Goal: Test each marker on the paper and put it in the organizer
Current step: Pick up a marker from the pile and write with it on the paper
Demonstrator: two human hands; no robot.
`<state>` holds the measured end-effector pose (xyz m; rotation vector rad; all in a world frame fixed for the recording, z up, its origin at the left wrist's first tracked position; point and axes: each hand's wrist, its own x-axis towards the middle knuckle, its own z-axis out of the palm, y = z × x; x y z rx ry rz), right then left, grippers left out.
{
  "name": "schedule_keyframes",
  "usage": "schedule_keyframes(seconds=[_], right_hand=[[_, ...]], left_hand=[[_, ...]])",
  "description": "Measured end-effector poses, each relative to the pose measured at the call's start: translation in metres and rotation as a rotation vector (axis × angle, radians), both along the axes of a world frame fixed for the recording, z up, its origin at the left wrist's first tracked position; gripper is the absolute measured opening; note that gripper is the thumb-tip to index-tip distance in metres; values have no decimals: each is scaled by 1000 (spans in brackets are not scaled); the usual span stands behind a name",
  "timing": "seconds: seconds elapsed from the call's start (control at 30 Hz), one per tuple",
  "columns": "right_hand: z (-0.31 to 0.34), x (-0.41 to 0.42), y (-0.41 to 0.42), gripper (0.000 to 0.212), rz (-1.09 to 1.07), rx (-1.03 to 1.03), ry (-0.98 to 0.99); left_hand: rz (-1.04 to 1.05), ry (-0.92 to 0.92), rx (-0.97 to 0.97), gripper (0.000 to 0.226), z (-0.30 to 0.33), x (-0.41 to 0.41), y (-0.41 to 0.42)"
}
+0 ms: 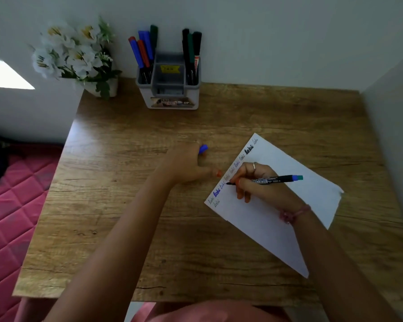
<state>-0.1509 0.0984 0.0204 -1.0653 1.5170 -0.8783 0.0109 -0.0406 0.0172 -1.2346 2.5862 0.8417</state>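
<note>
Nearest the camera, two bare forearms reach out over the wooden bench [116, 224]; the right hand [254, 182] has its fingers [241, 192] curled round a marker [269, 179] in a writing grip, the tip at the fingers' left and touching the paper [289, 212] just past the last scribbled word; the marker's long axis runs nearly level, tip to the left, coloured tail end out to the right past the knuckles; the left hand [187, 165] lies just left of the paper on the bench, fingers curled round a blue cap [203, 148] that pokes out at their far side; the coming move, I judge, turns on that cap, which sits left of and slightly beyond the marker's tip, so the left hand is the nearer to close it; the organizer [169, 88] stands well beyond both hands at the bench's far edge, a little left of the writing fingers; counted: one marker in hand, one cap, one sheet of paper, one organizer; about five markers in its left compartment [143, 48] and about three in its right compartment [191, 46], though the packed tops make the counts uncertain; its middle compartment shows none; a pot of white flowers [72, 54] stands left of the organizer.
</note>
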Motion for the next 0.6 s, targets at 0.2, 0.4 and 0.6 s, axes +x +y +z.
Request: schedule_keyframes(seconds=[0.2,0.4,0.6], right_hand=[[-16,6,8,24,8,-58,21],[-18,9,11,25,57,-171,138],[-31,17,8,11,10,-283,175]], left_hand=[[-55,-15,2,69,0,-8,-1],[-28,-37,28,74,-5,-11,-3],[-13,-81,54,70,-6,-12,-3]])
